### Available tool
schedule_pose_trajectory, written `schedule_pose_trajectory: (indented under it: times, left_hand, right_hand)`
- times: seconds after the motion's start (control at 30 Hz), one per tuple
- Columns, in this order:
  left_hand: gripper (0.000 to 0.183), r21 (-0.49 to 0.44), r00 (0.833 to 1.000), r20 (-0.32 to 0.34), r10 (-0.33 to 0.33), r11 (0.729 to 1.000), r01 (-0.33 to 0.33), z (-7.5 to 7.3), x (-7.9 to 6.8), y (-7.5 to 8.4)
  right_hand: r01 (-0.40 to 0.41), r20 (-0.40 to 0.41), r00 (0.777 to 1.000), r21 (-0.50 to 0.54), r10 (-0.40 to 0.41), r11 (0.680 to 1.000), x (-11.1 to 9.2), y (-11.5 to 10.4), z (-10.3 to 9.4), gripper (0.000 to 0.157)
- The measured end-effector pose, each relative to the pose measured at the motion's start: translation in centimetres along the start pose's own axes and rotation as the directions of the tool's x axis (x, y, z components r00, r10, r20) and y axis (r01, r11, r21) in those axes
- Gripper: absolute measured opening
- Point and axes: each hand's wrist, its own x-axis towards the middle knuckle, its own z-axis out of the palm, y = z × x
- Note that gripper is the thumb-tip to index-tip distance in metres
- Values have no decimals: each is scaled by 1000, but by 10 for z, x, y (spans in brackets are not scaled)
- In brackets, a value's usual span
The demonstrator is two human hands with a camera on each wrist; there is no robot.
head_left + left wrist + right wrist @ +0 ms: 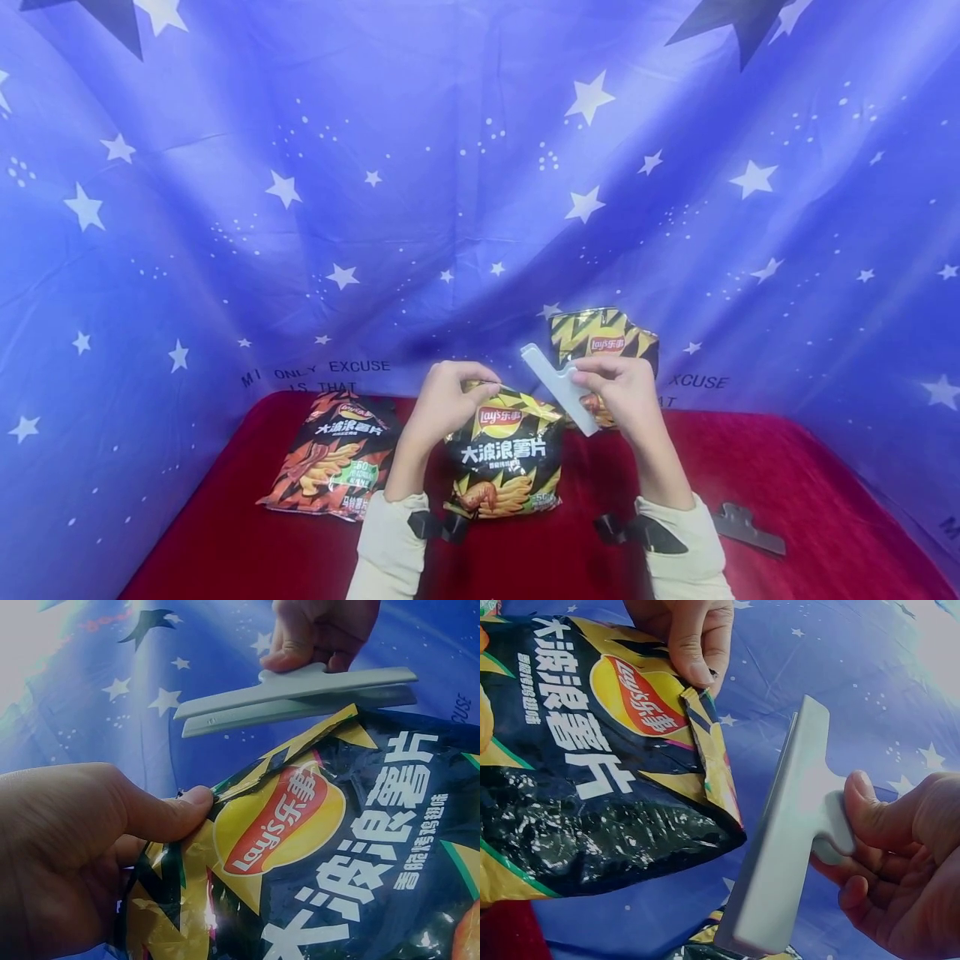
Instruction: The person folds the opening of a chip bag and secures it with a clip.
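So from my end, looks like we're at the lining-up step. The left hand (446, 408) has the top corner of the chip bag (504, 454) pinched, thumb on the front, and the bag's between the forearms. The right hand (626, 396) is gripping the white clip (780, 840) by its handles, held just beside the bag's top edge (710, 761) and not on it yet. I'd say next needs the clip's bars well apart, squared up, then slid over that edge without crumpling it.

3 chip bags (504, 450) (326, 467) (607, 342), 2 bag clips (558, 392) (750, 532), 2 hands (450, 402) (628, 398), 2 sleeves (390, 542) (688, 560), 1 table (225, 525)
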Motion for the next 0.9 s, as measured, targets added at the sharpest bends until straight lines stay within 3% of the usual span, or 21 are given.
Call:
schedule_pose_trajectory:
  times: [0.5,0.9]
  left_hand:
    - [6,-16,1000,10,5,1000,-5,-1,-1,2]
    - [17,-91,997,67,-42,995,48,-3,-3,2]
  right_hand:
    - [0,89,996,1,0,1000,-2,-1,18,20]
    - [123,109,987,-55,-116,991,-6,-1,25,16]
